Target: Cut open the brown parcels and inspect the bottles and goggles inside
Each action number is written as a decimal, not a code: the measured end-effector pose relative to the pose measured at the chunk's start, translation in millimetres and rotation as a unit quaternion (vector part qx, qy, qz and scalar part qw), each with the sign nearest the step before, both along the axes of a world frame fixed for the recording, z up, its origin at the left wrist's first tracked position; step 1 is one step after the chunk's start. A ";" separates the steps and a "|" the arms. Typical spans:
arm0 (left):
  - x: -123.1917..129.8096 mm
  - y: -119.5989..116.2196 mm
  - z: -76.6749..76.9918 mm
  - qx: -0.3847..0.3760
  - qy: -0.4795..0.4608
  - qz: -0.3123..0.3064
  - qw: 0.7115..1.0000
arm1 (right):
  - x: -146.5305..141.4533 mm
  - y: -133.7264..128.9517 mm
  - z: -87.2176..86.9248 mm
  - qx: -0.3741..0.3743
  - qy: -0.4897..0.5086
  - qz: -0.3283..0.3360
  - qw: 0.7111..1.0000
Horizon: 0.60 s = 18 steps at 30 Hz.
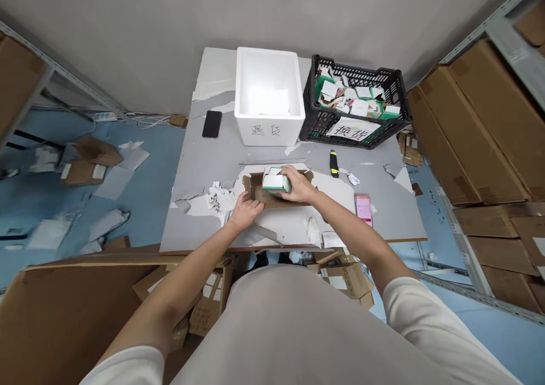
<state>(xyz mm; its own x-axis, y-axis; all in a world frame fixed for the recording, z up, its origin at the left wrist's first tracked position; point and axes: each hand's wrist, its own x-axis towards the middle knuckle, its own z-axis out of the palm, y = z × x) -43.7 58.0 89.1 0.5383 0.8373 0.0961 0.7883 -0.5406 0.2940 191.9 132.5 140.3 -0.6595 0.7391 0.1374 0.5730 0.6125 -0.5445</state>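
Note:
A small white and green box (276, 181) is gripped in my right hand (298, 185), over an opened cardboard box (272, 200) on the grey table (196, 166). My left hand (246, 210) holds the cardboard box by its near left corner, fingers closed on the edge. Behind stand a white foam box (269, 130) with writing on its front and a black crate (313, 112) filled with white and green boxes (360, 108), some with torn flaps.
A phone (212, 124) lies at the left, a black and yellow cutter (334, 163) and a pink packet (363, 209) at the right. Crumpled paper (220, 199) is left of the cardboard box. Shelves with cartons (489, 124) stand at the right.

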 end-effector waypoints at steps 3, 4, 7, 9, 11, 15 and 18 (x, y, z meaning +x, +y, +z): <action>-0.4 8.5 3.7 -0.014 -0.001 0.009 1.000 | 16.3 -6.7 20.5 0.035 0.079 -0.065 0.994; -0.6 10.1 6.6 -0.017 -0.004 0.011 1.000 | 20.0 -9.2 28.8 0.053 0.104 -0.080 0.990; 2.9 10.6 23.9 -0.004 -0.037 0.030 0.999 | 29.2 -19.5 59.6 0.122 0.175 -0.117 0.970; 12.0 8.9 44.4 0.019 -0.081 0.057 0.995 | 36.2 -30.2 82.3 0.153 0.207 -0.138 0.956; 26.9 6.6 69.6 0.033 -0.149 0.059 0.987 | 44.1 -44.3 101.4 0.161 0.230 -0.146 0.949; 58.3 -4.6 105.6 -0.035 -0.328 -0.051 0.943 | 57.0 -79.2 108.6 0.132 0.241 -0.119 0.954; 69.7 -22.5 96.2 -0.110 -0.387 -0.054 0.914 | 58.1 -105.3 78.9 0.083 0.220 -0.086 0.968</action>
<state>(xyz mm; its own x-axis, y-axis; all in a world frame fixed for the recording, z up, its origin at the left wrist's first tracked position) 26.0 35.5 185.3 0.4599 0.8286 0.3192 0.2434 -0.4634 0.8521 250.0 27.1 219.2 -0.3800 0.7767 0.5024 0.4095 0.6282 -0.6615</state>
